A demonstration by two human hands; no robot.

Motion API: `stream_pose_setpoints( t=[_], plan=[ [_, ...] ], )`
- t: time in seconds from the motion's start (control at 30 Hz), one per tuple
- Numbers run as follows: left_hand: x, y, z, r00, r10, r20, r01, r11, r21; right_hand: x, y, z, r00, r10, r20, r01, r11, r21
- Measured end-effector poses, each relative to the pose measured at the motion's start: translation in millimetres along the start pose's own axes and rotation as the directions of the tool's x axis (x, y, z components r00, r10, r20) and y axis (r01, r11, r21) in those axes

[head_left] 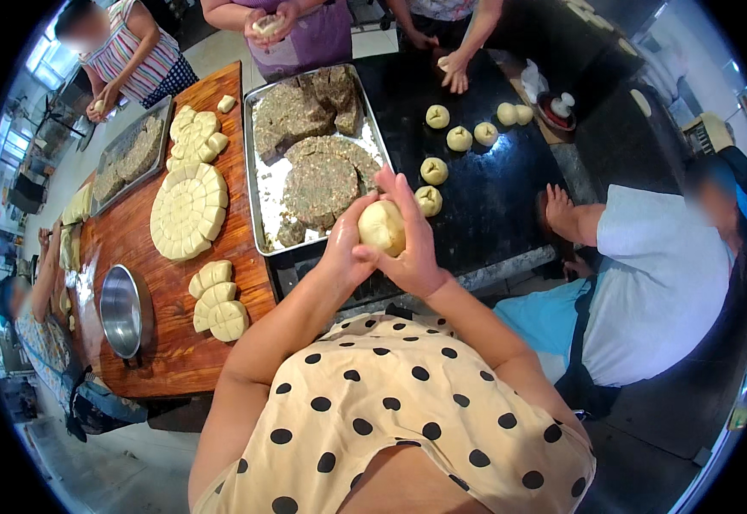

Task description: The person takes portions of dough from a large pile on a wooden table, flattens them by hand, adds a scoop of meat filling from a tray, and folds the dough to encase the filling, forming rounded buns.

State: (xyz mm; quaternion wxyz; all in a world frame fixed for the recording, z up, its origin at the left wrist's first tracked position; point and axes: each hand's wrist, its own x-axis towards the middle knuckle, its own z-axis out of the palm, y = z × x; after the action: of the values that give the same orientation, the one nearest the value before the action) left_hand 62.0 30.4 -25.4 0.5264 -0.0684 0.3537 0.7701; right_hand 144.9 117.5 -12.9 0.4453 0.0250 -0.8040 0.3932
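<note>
Between my left hand (352, 244) and my right hand (409, 248) is a rounded ball of pale dough (382, 228), cupped by both. They hold it just in front of a metal tray (260, 230) with chopped, speckled filling (318, 178) in blocks and a round slab. Right of that tray, several dough balls (433, 171) with pinched tops rest on a black work surface (510, 197). To the left, cut pale dough pieces (188, 212) lie on a wooden tabletop (121, 244) in a round cluster and smaller groups.
A steel bowl (121, 308) and second filling tray (140, 146) are on the left. Co-workers stand at far left (48, 343), upper left (133, 68) and across the table (296, 43), (442, 26). Another person (647, 283) is close on my right. A red dish (553, 116) is at back right.
</note>
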Motion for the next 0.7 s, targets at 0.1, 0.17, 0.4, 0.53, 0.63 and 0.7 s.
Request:
stream_pose_setpoints(
  t=[0.1, 0.17, 0.4, 0.53, 0.63, 0.7],
  plan=[
    [7.2, -12.0, -12.2, 0.997, -0.070, -0.007, 0.070, 0.979, 0.190, -10.1, 4.0, -14.7, 0.985, -0.050, 0.163, 0.063, 0.995, -0.075],
    [22.6, -22.1, -27.3, 0.991, -0.089, 0.105, 0.066, 0.977, 0.202, -13.9, 10.3, -20.7, 0.956, -0.065, 0.285, 0.097, 0.990, -0.098],
    [17.5, 2.0, 14.8, 0.979, -0.079, 0.190, 0.083, 0.996, -0.014, -7.2, 24.9, -10.8, 0.970, 0.203, -0.134, -0.180, 0.969, 0.166],
    [52.0, -33.2, -29.6, 0.997, 0.045, -0.068, -0.059, 0.972, -0.227, -26.0, 59.6, 15.3, 0.994, 0.041, -0.100, -0.042, 0.999, -0.006],
    [65.3, -47.8, -45.8, 0.991, -0.024, -0.130, -0.011, 0.965, -0.261, -42.6, 73.9, 18.5, 0.995, 0.006, -0.099, -0.009, 0.999, -0.032],
    [74.3, -50.6, -48.0, 0.989, -0.061, -0.135, 0.024, 0.964, -0.265, -45.1, 82.8, 16.1, 0.995, 0.009, -0.104, -0.013, 0.999, -0.033]
  ],
)
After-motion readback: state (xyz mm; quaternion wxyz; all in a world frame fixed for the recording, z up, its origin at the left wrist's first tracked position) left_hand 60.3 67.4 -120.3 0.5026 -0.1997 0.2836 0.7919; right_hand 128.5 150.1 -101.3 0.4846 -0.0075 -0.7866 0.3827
